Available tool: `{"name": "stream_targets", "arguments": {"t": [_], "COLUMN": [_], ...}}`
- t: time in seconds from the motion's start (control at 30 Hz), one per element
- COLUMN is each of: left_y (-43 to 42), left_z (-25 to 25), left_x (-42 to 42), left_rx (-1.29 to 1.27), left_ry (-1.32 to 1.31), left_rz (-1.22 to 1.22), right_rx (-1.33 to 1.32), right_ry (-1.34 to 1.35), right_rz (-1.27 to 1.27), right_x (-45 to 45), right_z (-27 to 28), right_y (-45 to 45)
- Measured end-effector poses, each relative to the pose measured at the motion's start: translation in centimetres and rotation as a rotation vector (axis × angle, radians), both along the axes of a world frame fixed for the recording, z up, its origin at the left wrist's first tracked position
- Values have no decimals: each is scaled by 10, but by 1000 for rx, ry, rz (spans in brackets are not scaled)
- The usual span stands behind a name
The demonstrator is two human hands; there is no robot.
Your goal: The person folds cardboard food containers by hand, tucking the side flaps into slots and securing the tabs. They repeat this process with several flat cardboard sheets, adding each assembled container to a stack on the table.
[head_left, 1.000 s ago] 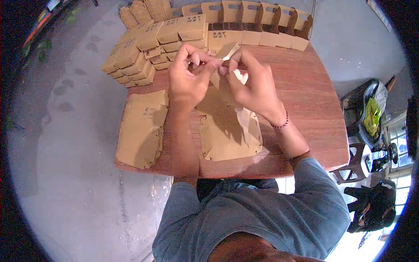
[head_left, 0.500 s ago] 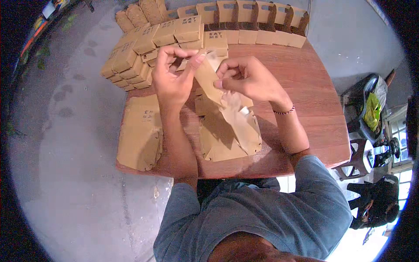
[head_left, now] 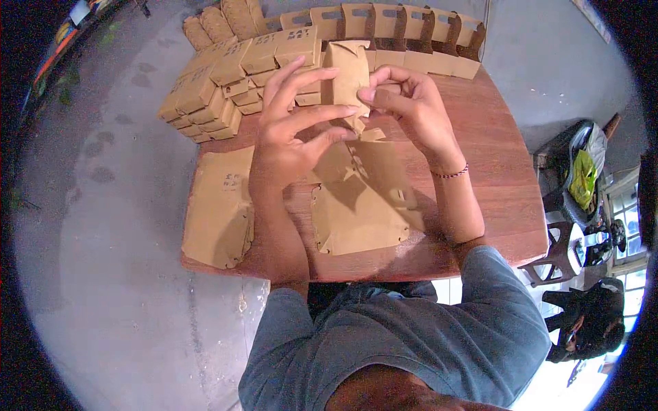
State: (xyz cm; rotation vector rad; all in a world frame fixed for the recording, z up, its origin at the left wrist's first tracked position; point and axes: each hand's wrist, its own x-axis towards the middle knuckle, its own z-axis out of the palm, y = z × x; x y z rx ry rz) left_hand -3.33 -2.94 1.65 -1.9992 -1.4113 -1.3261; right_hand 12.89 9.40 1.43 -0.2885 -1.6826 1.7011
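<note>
Above the table I hold a partly folded brown cardboard box piece [head_left: 349, 72], its panel upright. My left hand [head_left: 288, 130] has its fingers spread along the left and lower edges, thumb near the bottom. My right hand [head_left: 411, 103] pinches the right edge between thumb and fingers. Beneath them a flat cardboard blank [head_left: 360, 222] with notched edges lies on the table, partly shaded by the hands. To the left lies another flat cardboard blank [head_left: 212, 205] with small dark print; my left forearm is beside it.
Stacked closed boxes [head_left: 199, 89] printed with dark letters stand at the back left. Behind them are crumpled-looking brown paper packs [head_left: 240, 19]. A row of open cardboard carriers [head_left: 418, 41] lines the far edge of the wooden table [head_left: 493, 151]. Stools [head_left: 565, 250] stand off to the right.
The cardboard piece has been turned from slanting over the blank to upright and raised farther back. My left fingers have spread along it; my right hand has moved up slightly to its right edge.
</note>
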Motion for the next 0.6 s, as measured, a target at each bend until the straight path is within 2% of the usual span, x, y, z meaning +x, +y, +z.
{"name": "stream_targets", "arguments": {"t": [0.3, 0.37, 0.5, 0.6], "left_y": [4, 1, 4, 3], "left_z": [-4, -3, -3, -3], "left_x": [-1, 2, 1, 1], "left_rx": [171, 159, 190, 213], "left_ry": [-63, -112, -132, -157], "left_rz": [5, 14, -24, 2], "right_rx": [88, 210, 229, 165], "right_ry": [-64, 11, 79, 2], "right_rz": [-15, -49, -29, -17], "right_x": [3, 0, -4, -4], "right_z": [6, 1, -5, -2], "right_y": [-21, -21, -20, -25]}}
